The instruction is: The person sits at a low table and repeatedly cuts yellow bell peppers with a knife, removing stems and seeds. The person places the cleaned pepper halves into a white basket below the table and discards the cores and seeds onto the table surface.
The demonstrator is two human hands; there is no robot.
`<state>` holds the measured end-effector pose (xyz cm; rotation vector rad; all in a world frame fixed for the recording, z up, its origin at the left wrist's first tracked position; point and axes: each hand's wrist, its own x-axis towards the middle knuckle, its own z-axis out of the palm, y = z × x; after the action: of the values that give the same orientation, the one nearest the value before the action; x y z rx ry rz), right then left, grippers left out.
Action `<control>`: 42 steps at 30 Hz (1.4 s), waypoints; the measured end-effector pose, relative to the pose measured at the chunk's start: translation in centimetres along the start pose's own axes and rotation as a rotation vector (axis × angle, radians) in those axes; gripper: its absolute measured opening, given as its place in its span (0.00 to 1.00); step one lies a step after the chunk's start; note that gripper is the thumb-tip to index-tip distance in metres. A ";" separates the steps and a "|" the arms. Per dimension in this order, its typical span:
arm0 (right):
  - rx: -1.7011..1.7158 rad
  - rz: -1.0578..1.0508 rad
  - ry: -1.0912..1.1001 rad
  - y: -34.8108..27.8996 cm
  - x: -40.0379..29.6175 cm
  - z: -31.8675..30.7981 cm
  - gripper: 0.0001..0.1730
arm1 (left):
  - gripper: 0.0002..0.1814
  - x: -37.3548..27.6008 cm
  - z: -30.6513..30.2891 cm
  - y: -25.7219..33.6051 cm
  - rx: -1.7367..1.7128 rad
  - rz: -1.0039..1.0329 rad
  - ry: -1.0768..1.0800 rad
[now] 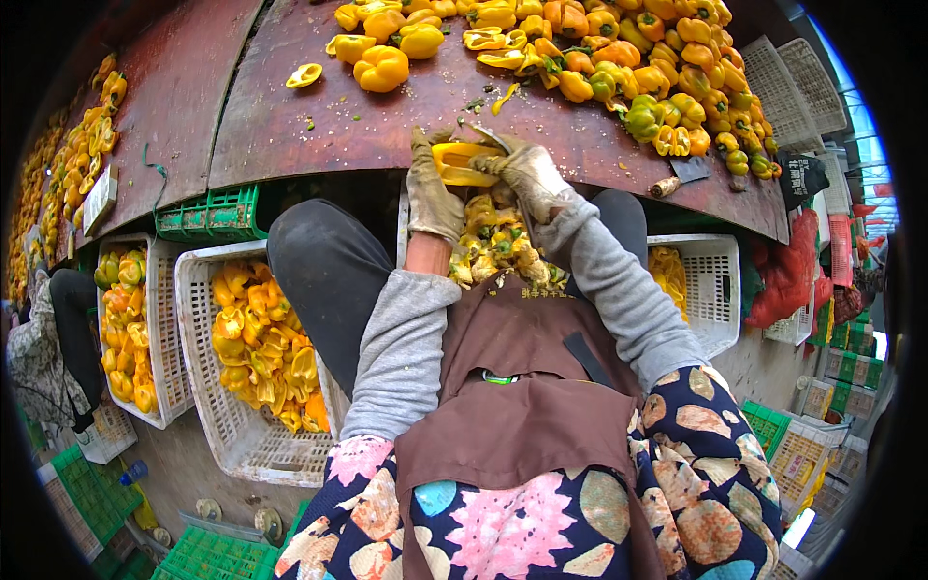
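Above my lap, at the table's near edge, my gloved left hand (433,181) grips a cut yellow bell pepper (455,162), its hollow side facing up. My gloved right hand (533,175) holds a thin knife (491,138), whose blade shows above the fingers. The fingertips of that hand touch the pepper's inside; its handle is mostly hidden. Below both hands, a heap of pepper cores and seed pieces (500,243) lies between my knees. Pepper scraps and a yellow strip (504,99) are on the reddish wooden table (312,145) just beyond.
Whole and halved peppers (616,54) are piled across the table's far right. A broad blade (690,169) lies near its right edge. White crates of peppers stand left (239,457) and right (714,290) of my legs. Another person's sleeve (47,348) shows at far left.
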<state>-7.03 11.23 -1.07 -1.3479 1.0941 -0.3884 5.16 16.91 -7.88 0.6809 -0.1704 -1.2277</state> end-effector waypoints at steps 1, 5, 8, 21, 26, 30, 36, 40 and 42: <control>0.124 0.070 -0.014 0.4 0.6 0.3 0.23 | 0.32 -0.1 0.3 0.1 0.043 0.017 -0.041; 0.771 0.184 -0.245 3.6 3.0 -1.5 0.12 | 0.29 0.4 1.4 0.1 -0.144 0.087 -0.115; 1.136 0.155 -0.413 5.2 3.2 -2.5 0.10 | 0.23 1.6 -1.1 -0.3 -0.157 0.048 -0.028; -1.171 0.412 0.663 9.4 -15.6 -27.8 0.17 | 0.18 1.3 -1.4 -1.5 0.066 -0.102 0.261; -0.929 0.005 0.616 7.6 -12.2 -23.5 0.19 | 0.17 1.4 -2.0 -1.9 0.072 -0.132 0.254; -0.854 -0.157 0.509 2.1 1.5 -14.9 0.18 | 0.18 1.6 -1.9 -1.8 0.148 -0.107 0.264; -0.948 -0.090 0.423 -4.5 17.5 -6.8 0.18 | 0.18 1.8 -1.9 -1.2 0.210 -0.086 0.298; -1.025 0.110 0.552 -3.6 22.2 -7.1 0.21 | 0.18 2.1 -1.3 -1.5 0.197 -0.090 0.270; -1.118 -0.055 0.543 -1.6 23.0 -8.5 0.17 | 0.19 2.2 -1.3 -1.8 0.229 -0.096 0.263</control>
<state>-2.13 -11.93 -7.60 -2.3274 1.8626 -0.1603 5.08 15.16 -10.48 1.0525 -0.0597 -1.2073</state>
